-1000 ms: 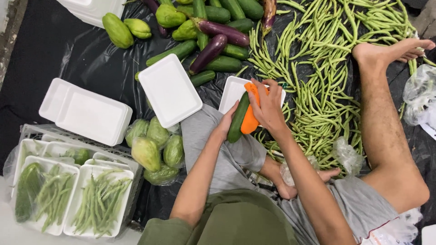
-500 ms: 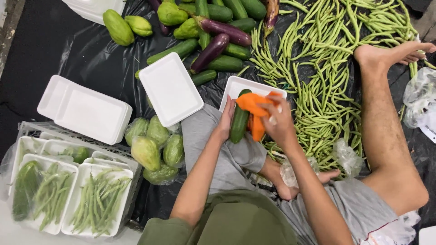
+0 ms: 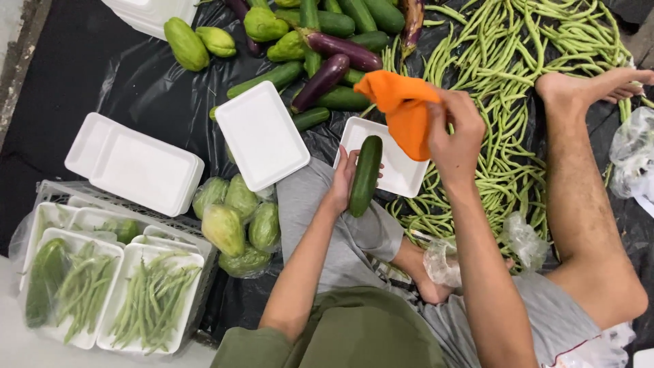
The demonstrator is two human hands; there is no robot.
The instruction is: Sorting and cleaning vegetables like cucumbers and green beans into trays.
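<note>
Orange cloth [image 3: 403, 112] showing bright and plain in the right hand [image 3: 455, 140]. Dark green cucumber [image 3: 366, 175] lying glossy in the left hand [image 3: 343, 182], against a plain white foam tray [image 3: 403, 178]. Second white tray [image 3: 261, 135] sitting on black plastic sheeting [image 3: 88, 82]. Long beans [image 3: 518, 75] spreading mid-green; eggplants [image 3: 321, 82] showing deep purple; chayotes [image 3: 185, 42] glowing pale yellow-green. Shorts [image 3: 354, 225] reading grey, shirt [image 3: 368, 334] olive.

A smooth, glossy-skinned cucumber [image 3: 366, 175] is seen beside a soft, matt orange cloth [image 3: 404, 111]; at three o'clock of the cucumber, a matt white foam tray [image 3: 399, 177] rests on shiny black plastic sheeting [image 3: 82, 82].
</note>
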